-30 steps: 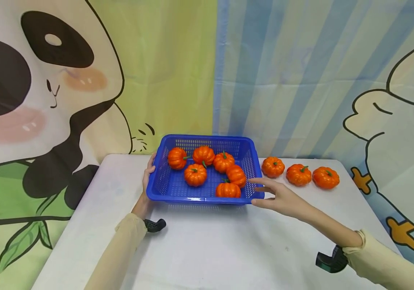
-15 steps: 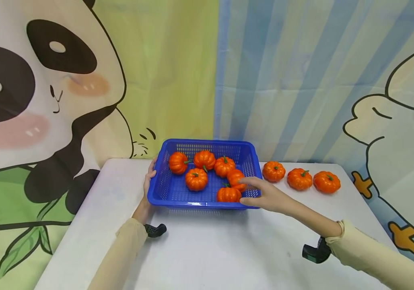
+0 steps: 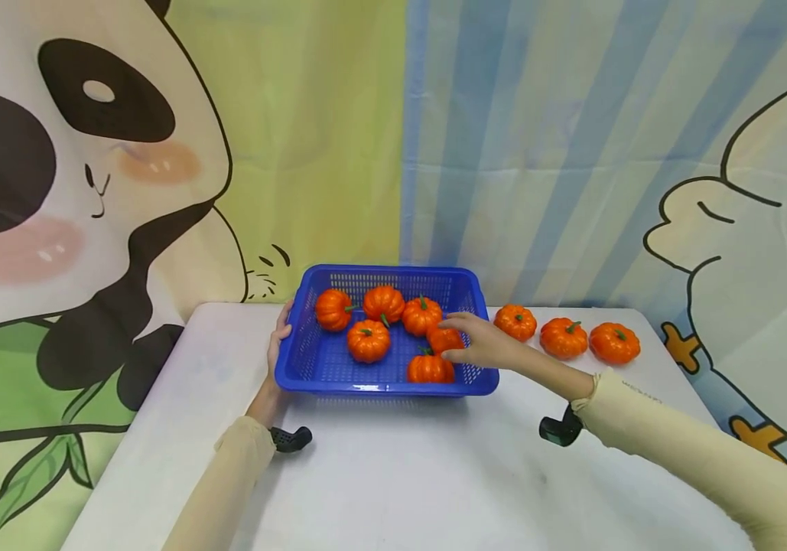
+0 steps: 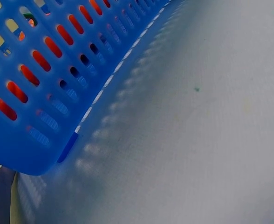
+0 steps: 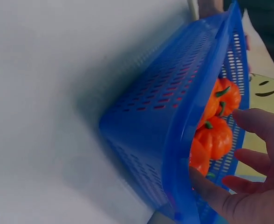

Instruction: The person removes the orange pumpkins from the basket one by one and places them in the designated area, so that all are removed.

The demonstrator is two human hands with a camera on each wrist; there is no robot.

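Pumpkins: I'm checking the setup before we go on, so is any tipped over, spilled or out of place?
One in the basket lies on its side, the far-left pumpkin, stem pointing sideways. The one under the right hand is partly hidden. Three sit upright in a row on the table. Nothing spilled or damaged.

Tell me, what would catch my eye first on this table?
Most likely the blue basket in the middle of the white table, holding six bright orange pumpkins. The left hand holds its left rim, while the right hand reaches in over the right edge, around one pumpkin. Three more pumpkins sit in a row to the basket's right.
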